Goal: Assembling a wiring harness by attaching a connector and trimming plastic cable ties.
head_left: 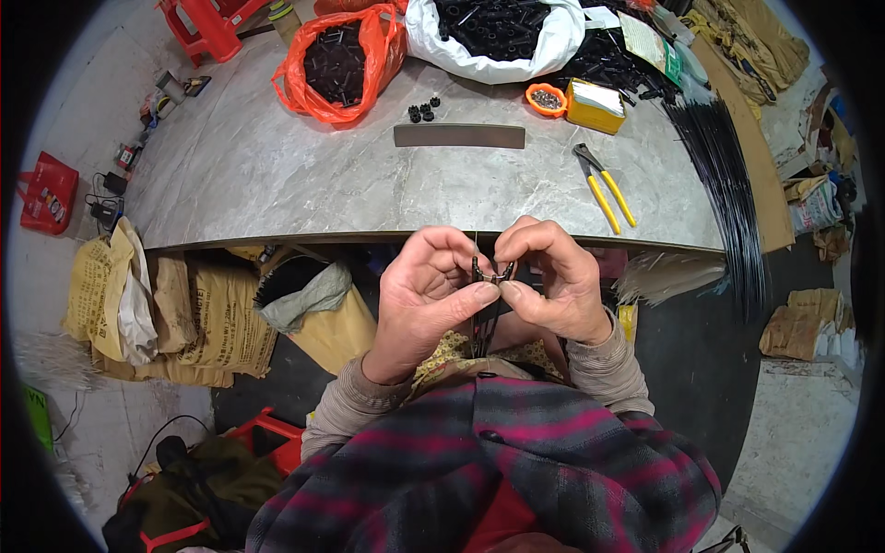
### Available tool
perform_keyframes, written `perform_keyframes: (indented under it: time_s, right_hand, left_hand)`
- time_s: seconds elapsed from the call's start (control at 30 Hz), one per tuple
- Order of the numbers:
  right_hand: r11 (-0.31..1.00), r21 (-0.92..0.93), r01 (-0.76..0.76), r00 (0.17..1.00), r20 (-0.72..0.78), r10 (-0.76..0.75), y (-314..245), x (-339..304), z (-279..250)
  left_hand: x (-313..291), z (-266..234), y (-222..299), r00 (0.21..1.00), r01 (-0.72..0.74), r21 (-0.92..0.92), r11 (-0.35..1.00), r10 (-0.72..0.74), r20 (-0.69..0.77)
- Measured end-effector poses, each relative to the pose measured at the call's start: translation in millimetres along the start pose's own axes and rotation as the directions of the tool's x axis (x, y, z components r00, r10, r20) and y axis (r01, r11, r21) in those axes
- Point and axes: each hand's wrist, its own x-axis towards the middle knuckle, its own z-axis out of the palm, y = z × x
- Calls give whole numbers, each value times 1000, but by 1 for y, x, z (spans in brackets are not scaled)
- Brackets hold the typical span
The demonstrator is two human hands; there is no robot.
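Left hand [426,295] and right hand [560,281], both mine, are pinched on a small black part [477,268] just before the near edge of the tabletop [304,180]. Beyond it lie pliers [588,163], then a strip [459,136], a dish [534,103], and farther off a red bag [383,57] and a white bag [564,41].

Beyond the fingers [537,238], we locate a grey marbled table [304,175]. Ahead lies a dark flat bar [459,136]; ahead-left, small black parts [426,114] and a red bag [385,57]; farthest ahead, a white bag [502,71]; ahead-right, yellow-handled pincers [619,198], an orange bowl [559,111] and a yellow box [592,117].
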Motion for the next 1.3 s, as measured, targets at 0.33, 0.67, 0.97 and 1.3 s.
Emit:
perform_keyframes:
  time_s: [0.33,0.67,0.97,1.3]
  right_hand:
    - [992,126,-2,1000,15,1,-3,3,0]
    - [985,166,-48,999,34,42,-6,6,2]
    - [982,182,-52,998,45,45,-5,6,4]
    - [980,201,-2,998,66,-11,-3,11,-2]
  left_hand:
    - [5,-5,1,999,40,-86,995,-40,6]
    - [1,-6,-2,997,-75,56,996,73,34]
    - [-2,-6,-1,994,-103,69,992,100,35]
    - [3,-7,8,1000,-14,84,996,14,8]
